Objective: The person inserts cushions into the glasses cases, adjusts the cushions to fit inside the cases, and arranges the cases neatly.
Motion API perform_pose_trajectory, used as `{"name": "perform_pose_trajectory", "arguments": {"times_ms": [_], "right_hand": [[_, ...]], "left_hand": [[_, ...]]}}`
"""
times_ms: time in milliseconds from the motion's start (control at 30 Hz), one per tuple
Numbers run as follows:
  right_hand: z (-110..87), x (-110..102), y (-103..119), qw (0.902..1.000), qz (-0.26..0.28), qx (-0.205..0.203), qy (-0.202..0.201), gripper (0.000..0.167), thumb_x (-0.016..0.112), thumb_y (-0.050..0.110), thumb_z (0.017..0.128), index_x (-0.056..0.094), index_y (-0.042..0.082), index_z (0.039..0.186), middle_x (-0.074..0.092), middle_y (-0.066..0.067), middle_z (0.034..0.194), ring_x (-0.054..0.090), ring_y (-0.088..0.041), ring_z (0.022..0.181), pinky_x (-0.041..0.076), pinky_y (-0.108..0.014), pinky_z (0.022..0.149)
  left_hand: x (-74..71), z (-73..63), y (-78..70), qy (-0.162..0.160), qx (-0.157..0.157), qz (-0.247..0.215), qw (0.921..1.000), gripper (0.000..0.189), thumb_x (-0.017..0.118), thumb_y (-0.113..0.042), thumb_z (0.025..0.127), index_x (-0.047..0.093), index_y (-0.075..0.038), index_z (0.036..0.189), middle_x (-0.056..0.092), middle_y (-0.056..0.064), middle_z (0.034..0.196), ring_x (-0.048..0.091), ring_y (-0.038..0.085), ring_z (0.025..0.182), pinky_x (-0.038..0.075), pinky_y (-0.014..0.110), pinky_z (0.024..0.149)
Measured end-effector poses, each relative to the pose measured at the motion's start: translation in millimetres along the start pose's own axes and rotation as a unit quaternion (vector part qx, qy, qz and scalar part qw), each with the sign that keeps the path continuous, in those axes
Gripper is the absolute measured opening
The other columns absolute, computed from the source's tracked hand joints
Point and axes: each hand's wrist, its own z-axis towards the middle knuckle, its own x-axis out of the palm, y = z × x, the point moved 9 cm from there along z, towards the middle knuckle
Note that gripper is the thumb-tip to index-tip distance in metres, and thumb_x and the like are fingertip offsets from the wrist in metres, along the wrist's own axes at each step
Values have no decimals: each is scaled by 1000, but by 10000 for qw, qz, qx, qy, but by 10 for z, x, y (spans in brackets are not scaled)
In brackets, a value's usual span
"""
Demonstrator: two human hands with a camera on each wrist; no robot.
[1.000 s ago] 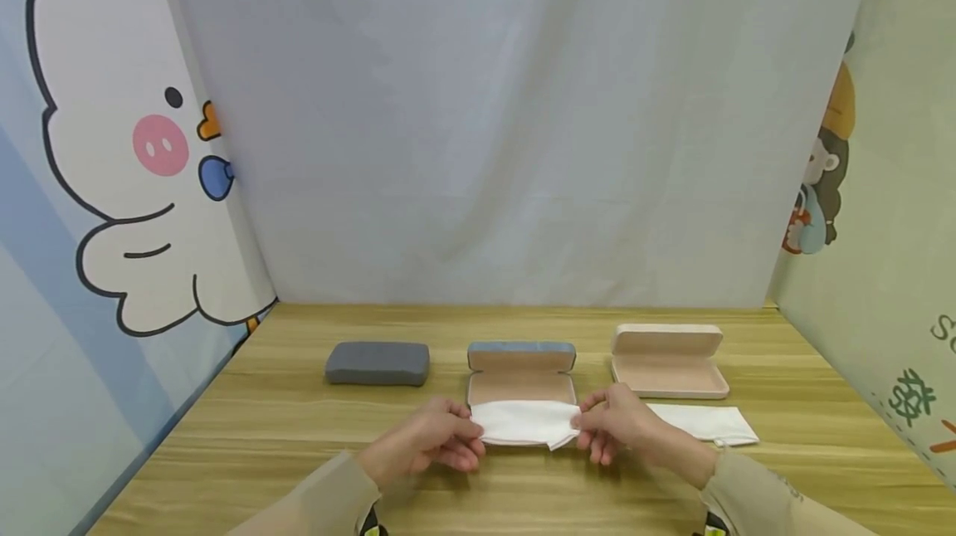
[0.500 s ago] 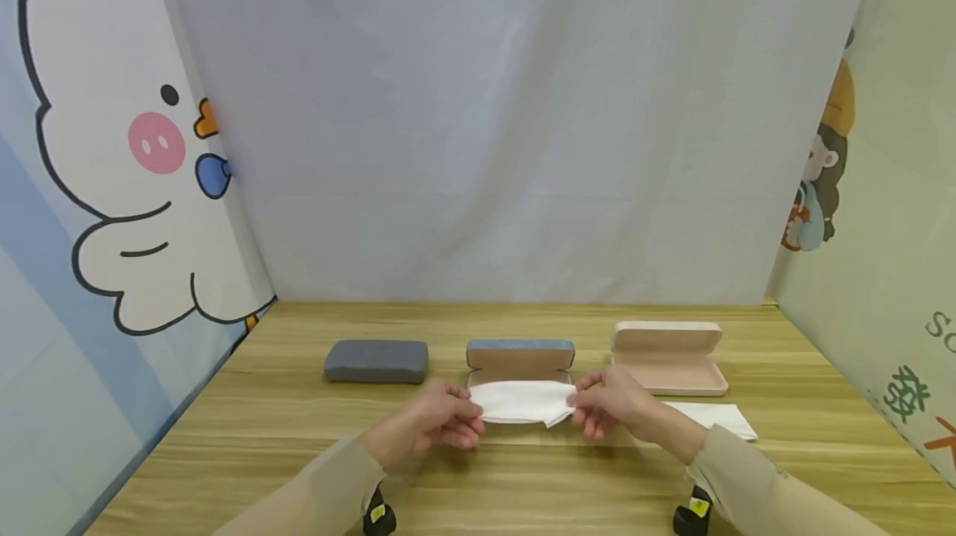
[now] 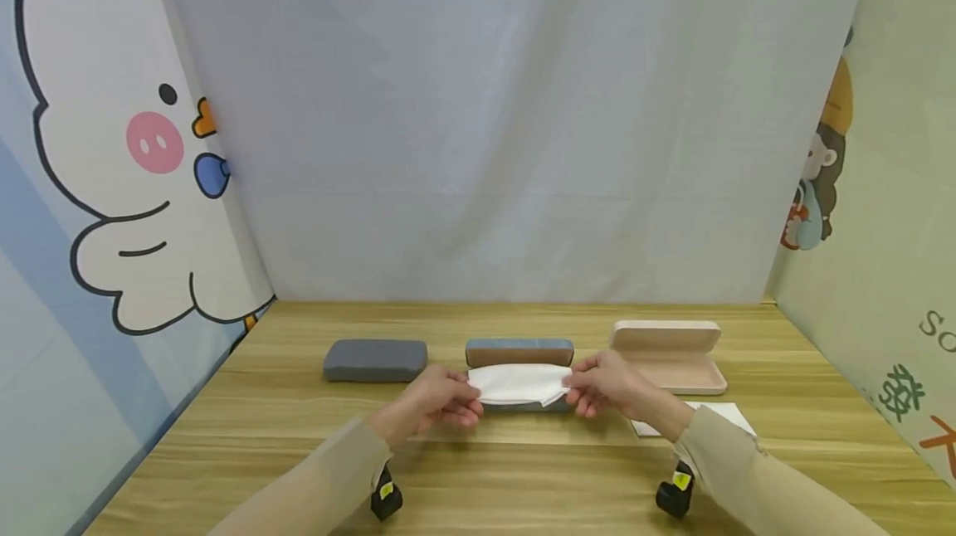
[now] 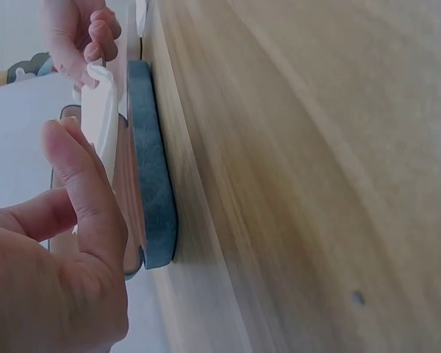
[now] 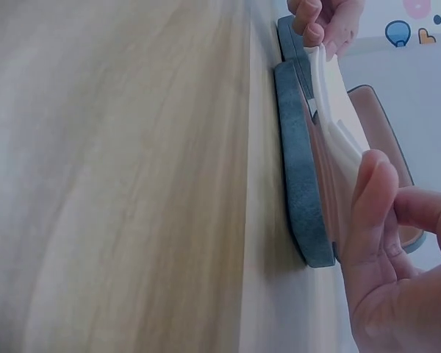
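A folded white cloth (image 3: pixel 518 385) is stretched level between my two hands, just above the open blue-grey glasses case (image 3: pixel 519 351). My left hand (image 3: pixel 441 401) pinches its left end between thumb and fingers. The right hand (image 3: pixel 607 387) pinches the other end, where one corner droops a little. Both wrist views show a gap between the cloth and the pink-lined bottom of the case, whose lid stands up at the back. From the head, the cloth hides most of that lining.
A closed dark grey glasses case (image 3: pixel 375 360) lies to the left on the wooden table (image 3: pixel 478 478). Over on the right an open cream glasses case (image 3: pixel 667 358) stands with its lid raised. A second white cloth (image 3: pixel 728 416) lies before it, partly behind my right forearm.
Both hands have moved forward, away from me, with the cloth, from the near edge of the blue-grey case to over its bottom half. The cases stay put.
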Motion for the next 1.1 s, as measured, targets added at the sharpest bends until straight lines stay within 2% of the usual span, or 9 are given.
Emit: {"name": "perform_pose_trajectory", "arguments": {"times_ms": [200, 400, 567, 700, 833, 1000, 1100], "right_hand": [[77, -14, -30, 9999, 88, 85, -69, 12, 60, 6, 92, 57, -6, 95, 66, 1, 62, 60, -6, 49, 52, -17, 46], [125, -12, -59, 9997, 241, 83, -38, 11, 60, 5, 92, 56, -5, 94, 65, 1, 61, 59, -5, 48, 51, -16, 46], [154, -24, -110, 9995, 158, 182, -187, 10, 59, 5, 93, 58, -5, 92, 64, 1, 60, 58, -5, 47, 50, -16, 45], [170, -34, -150, 9987, 22, 284, -412, 13, 61, 5, 92, 57, -6, 96, 64, 0, 60, 57, -5, 46, 49, -16, 43], [175, -52, -169, 9973, -30, 345, -652, 17, 62, 5, 91, 54, -7, 100, 64, 0, 58, 55, -5, 44, 47, -17, 41], [174, -63, -164, 9962, -97, 293, -809, 17, 62, 5, 90, 53, -6, 99, 62, 0, 56, 54, -5, 42, 46, -17, 39], [166, -63, -162, 9958, -125, 247, -874, 17, 63, 4, 90, 52, -6, 98, 61, 0, 55, 53, -5, 41, 46, -17, 38]], "left_hand": [[-35, 73, -10, -23, -54, 25, 10000, 9, 57, -1, 93, 49, -3, 92, 66, 6, 64, 63, 9, 51, 55, 19, 49], [-71, 148, -34, -52, -1, 31, 10000, 13, 57, 1, 92, 46, -5, 88, 66, 6, 64, 64, 9, 51, 56, 20, 49], [-85, 183, -19, -60, -4, 57, 10000, 16, 58, 2, 92, 45, -6, 86, 66, 7, 63, 64, 10, 50, 56, 20, 48], [-81, 208, 8, -103, -6, 140, 9998, 13, 58, 2, 91, 46, 0, 96, 65, 6, 62, 63, 10, 50, 55, 20, 47], [-70, 223, 36, -160, -27, 250, 9996, 20, 59, 1, 91, 47, 5, 107, 65, 6, 63, 63, 10, 50, 55, 21, 48], [-54, 216, 36, -199, 12, 371, 9991, 7, 60, 1, 91, 53, 0, 90, 64, 5, 62, 61, 9, 48, 55, 21, 46], [-48, 213, 37, -216, 31, 408, 9989, 6, 60, 1, 90, 54, 1, 93, 63, 5, 60, 59, 9, 45, 53, 20, 44]]}}
